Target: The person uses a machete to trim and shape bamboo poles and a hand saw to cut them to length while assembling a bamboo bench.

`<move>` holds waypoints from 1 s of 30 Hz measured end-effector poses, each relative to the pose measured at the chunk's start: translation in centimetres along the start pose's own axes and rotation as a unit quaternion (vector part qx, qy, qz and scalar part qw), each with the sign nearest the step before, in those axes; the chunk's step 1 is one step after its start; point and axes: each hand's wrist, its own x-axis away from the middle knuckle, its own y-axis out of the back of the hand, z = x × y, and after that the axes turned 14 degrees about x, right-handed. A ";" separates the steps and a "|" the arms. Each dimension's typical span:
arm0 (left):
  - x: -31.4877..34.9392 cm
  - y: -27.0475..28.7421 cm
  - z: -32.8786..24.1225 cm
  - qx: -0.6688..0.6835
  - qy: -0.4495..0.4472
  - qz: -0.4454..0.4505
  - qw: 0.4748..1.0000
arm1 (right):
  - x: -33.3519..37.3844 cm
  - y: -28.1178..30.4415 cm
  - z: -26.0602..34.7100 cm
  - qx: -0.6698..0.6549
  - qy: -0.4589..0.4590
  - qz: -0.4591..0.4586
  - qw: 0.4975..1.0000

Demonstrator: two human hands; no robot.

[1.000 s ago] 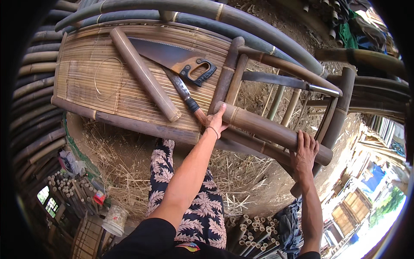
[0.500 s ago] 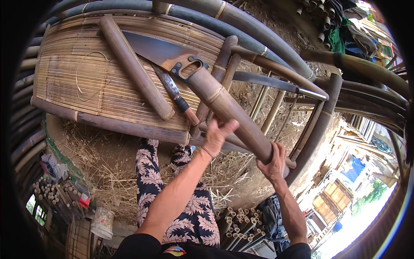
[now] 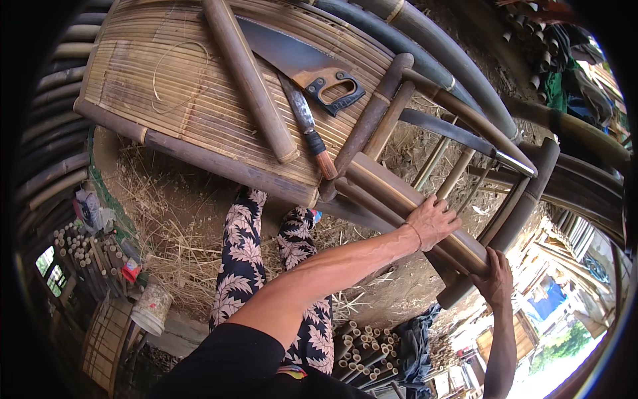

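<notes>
A thick brown bamboo pole [image 3: 399, 194] with a pale streak along its length slants down to the right, off the end of the slatted bench [image 3: 133, 86]. My left hand [image 3: 433, 223] lies over its top, fingers curled round it. At its lower right end, my right hand [image 3: 495, 276] is closed round the rim. Lying on the bench are a handsaw [image 3: 292, 56] with a black-edged handle, a knife [image 3: 307, 126] with a wooden handle, and another bamboo length [image 3: 249, 83]. The pole's far end meets the bench's crossbar; how it rests there is unclear.
A long blade [image 3: 448, 131] with a metal handle lies across the bamboo frame [image 3: 525, 186] at the right. Below are cut bamboo pieces [image 3: 365, 349], dark cloth [image 3: 415, 339] and straw on the ground [image 3: 159, 233]. At lower left stands a white bucket [image 3: 151, 309].
The bamboo pole has moved down and right, off the saw handle and bench top. My left hand has gone from beside it to on top; my right hand still holds its end.
</notes>
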 end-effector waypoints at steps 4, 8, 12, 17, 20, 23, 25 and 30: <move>0.2 -1.4 4.2 -0.062 0.091 -0.063 0.992 | -2.3 -4.8 -1.5 0.011 0.044 -0.116 0.992; 2.8 0.1 8.8 -0.086 0.120 -0.107 0.983 | -3.1 -6.2 -0.6 0.014 0.023 -0.134 0.991; 3.5 -0.1 9.5 -0.082 0.135 -0.124 0.980 | -2.8 -6.4 0.5 0.013 0.005 -0.138 0.990; 3.8 0.0 9.7 -0.082 0.134 -0.149 0.976 | -2.8 -5.9 0.9 -0.004 -0.013 -0.107 0.994; 3.6 -0.4 9.7 -0.056 0.121 -0.148 0.980 | -2.1 -6.3 1.0 0.010 -0.016 -0.114 0.993; 3.0 -0.2 9.4 -0.114 0.114 -0.119 0.980 | -1.8 -4.7 1.6 -0.025 -0.063 -0.116 0.991; 2.7 0.8 9.4 -0.111 0.124 -0.091 0.982 | -1.4 -3.9 0.5 0.003 -0.104 -0.111 0.988; 3.0 2.3 8.7 -0.089 0.147 0.005 0.985 | 2.3 -6.9 -5.4 -0.109 -0.166 -0.113 0.974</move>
